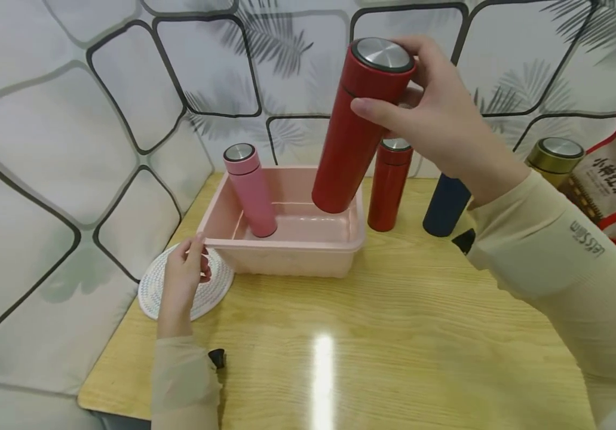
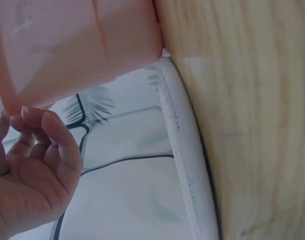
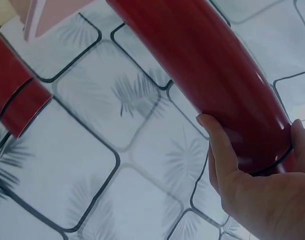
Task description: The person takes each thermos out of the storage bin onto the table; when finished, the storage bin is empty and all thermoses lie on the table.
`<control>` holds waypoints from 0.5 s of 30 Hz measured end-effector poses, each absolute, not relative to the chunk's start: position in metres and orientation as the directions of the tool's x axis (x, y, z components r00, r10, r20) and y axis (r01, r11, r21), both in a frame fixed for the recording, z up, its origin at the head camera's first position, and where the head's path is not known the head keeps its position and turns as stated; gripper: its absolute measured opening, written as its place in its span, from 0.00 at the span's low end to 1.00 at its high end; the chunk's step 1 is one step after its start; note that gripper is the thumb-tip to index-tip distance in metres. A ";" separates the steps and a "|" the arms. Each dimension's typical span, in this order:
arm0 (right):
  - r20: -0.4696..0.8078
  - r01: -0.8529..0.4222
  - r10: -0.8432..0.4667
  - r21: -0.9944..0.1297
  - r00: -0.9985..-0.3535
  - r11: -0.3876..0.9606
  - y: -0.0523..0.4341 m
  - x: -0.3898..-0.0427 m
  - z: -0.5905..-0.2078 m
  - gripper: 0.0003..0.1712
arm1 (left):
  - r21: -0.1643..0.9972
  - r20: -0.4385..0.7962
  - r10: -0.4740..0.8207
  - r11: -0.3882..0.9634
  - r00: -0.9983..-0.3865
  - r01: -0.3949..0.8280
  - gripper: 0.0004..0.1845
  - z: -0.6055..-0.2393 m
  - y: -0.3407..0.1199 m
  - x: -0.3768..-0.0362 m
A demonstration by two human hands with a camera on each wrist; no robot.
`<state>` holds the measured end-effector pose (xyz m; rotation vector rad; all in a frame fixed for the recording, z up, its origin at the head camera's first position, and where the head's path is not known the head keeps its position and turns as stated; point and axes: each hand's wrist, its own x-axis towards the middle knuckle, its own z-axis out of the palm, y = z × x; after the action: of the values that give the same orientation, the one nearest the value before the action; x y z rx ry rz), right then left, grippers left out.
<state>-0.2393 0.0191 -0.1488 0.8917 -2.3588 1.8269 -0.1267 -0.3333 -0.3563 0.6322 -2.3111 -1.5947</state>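
My right hand [image 1: 437, 110] grips a red thermos bottle [image 1: 345, 140] near its silver-topped lid. The bottle is tilted and held up over the right part of a pink plastic basin [image 1: 291, 261]; in the right wrist view, thumb and fingers wrap the red bottle [image 3: 207, 75]. Inside the basin a pink thermos bottle [image 1: 254, 194] leans toward the left wall. At the basin's front left corner, my left hand [image 1: 183, 275] pinches the rim, and the left wrist view shows curled fingers [image 2: 52, 130] at that corner.
Right of the basin stand another red thermos [image 1: 388, 191], a dark blue one [image 1: 446, 206] partly behind my right wrist, and a gold-lidded one [image 1: 555, 155]. A snack-like printed bag [image 1: 614, 185] is at far right. A white woven mat [image 1: 213, 286] lies under my left hand.
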 end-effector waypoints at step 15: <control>0.293 -0.379 -0.301 -0.879 -0.908 0.289 0.099 -0.238 -0.167 0.40 | 0.932 -0.041 -0.498 0.293 -0.866 -0.213 0.26 -0.353 -0.327 -0.125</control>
<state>-0.2381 0.0985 -0.1667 0.6511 -2.4649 1.7124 -0.1251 -0.3271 -0.3531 0.6512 -2.3065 -1.5998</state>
